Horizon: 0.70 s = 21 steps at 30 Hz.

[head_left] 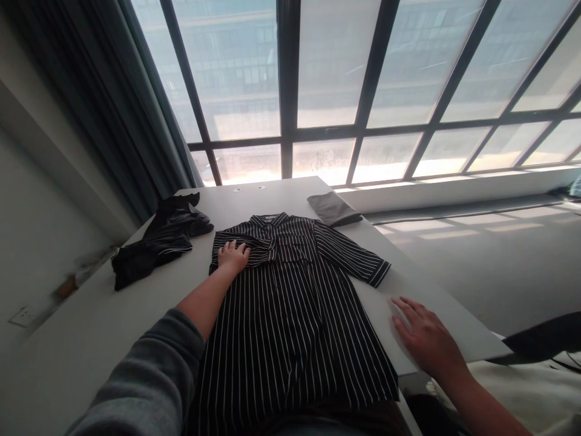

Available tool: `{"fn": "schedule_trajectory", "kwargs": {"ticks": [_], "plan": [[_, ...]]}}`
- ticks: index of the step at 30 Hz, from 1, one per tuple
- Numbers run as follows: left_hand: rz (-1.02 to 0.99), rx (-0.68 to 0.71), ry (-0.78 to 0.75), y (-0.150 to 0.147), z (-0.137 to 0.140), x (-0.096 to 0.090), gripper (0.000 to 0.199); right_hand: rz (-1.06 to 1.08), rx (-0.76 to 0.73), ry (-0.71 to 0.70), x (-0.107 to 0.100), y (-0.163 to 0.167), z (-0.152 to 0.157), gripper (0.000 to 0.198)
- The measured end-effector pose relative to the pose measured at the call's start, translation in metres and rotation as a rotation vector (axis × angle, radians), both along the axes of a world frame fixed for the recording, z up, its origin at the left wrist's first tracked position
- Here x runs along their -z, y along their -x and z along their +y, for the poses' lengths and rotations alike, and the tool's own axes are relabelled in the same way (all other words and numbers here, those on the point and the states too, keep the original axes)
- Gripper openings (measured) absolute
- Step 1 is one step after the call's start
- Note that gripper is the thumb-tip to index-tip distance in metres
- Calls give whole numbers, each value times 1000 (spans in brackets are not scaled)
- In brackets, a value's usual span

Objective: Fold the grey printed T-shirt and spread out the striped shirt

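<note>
A black shirt with white stripes (276,315) lies spread on the white table (163,309), its collar toward the window and its hem at the near edge. Its left sleeve is folded inward across the chest, while the right sleeve (351,254) stretches out to the side. My left hand (233,257) rests on the folded sleeve with its fingers spread. To the right of the shirt, my right hand (422,333) is over the table's edge area, fingers extended and holding nothing.
A crumpled black garment (166,236) lies at the table's left. A folded grey cloth (334,209) sits at the far right corner. Beyond the table are a large window (327,66) and a dark curtain (109,91). A dark chair part (540,339) stands at right.
</note>
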<state>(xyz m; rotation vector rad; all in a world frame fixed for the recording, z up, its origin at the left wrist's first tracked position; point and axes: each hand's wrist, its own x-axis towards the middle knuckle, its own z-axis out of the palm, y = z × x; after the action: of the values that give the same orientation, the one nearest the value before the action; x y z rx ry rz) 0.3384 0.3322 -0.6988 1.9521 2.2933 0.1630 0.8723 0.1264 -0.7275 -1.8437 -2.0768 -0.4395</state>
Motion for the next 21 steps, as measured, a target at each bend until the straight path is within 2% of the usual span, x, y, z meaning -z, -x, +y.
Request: {"fn": "schedule_trajectory", "kwargs": {"ticks": [3,7,13,21], "plan": [[-5,-88,77,22,4,16,72,-4,-5,10,-1,0,0,58],[-14,-82,104,27,7,29,77,-9,-9,10,-1,0,2,58],[-34,-47,131,-2,10,26,82,-17,-7,-2,1,-1,3,58],[-21,97,134,-46,7,27,90,-40,4,1,-3,1,1,56]]}}
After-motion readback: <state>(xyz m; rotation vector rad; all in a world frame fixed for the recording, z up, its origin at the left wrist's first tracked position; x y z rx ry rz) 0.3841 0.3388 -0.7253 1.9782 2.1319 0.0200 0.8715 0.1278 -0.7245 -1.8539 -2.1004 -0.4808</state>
